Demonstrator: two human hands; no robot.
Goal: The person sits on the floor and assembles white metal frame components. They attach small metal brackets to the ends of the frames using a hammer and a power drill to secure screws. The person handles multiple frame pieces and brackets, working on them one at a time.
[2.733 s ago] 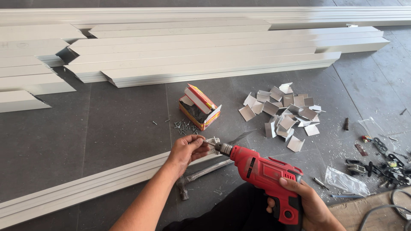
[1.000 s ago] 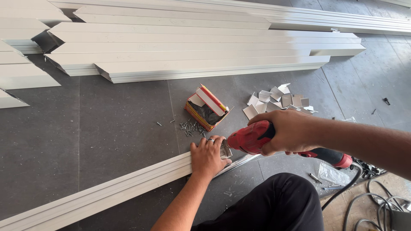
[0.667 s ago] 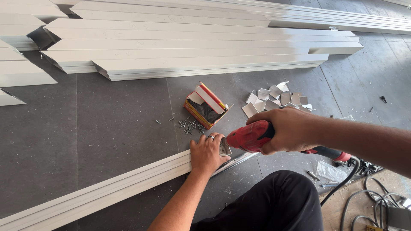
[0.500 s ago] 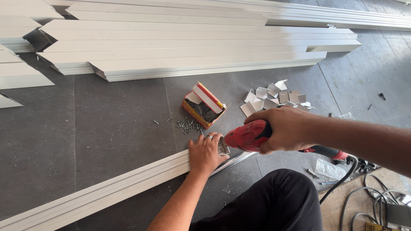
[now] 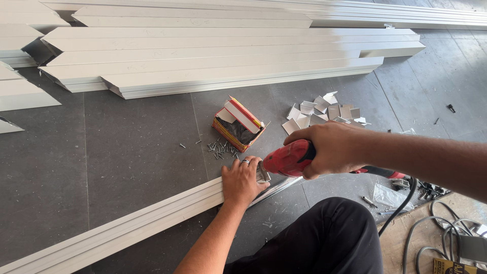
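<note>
My right hand (image 5: 331, 147) grips the top of a red power drill (image 5: 290, 159) whose nose points left at the end of a long white profile (image 5: 127, 228) lying diagonally on the grey floor. My left hand (image 5: 242, 180), with a ring on one finger, presses flat on that end of the profile, next to a small metal bracket (image 5: 263, 173) at the drill's tip. The drill's black cord (image 5: 401, 205) trails off to the right past my knee.
An opened small box of screws (image 5: 238, 124) sits just beyond my hands, with loose screws (image 5: 219, 148) scattered beside it. A heap of small metal brackets (image 5: 322, 111) lies to the right. Stacked white profiles (image 5: 228, 56) fill the far floor. Cables and bits lie bottom right.
My right hand shifted from the drill's handle to gripping its body from above, and the drill swung over the profile end. My left hand stays pressed there; the view has drifted slightly.
</note>
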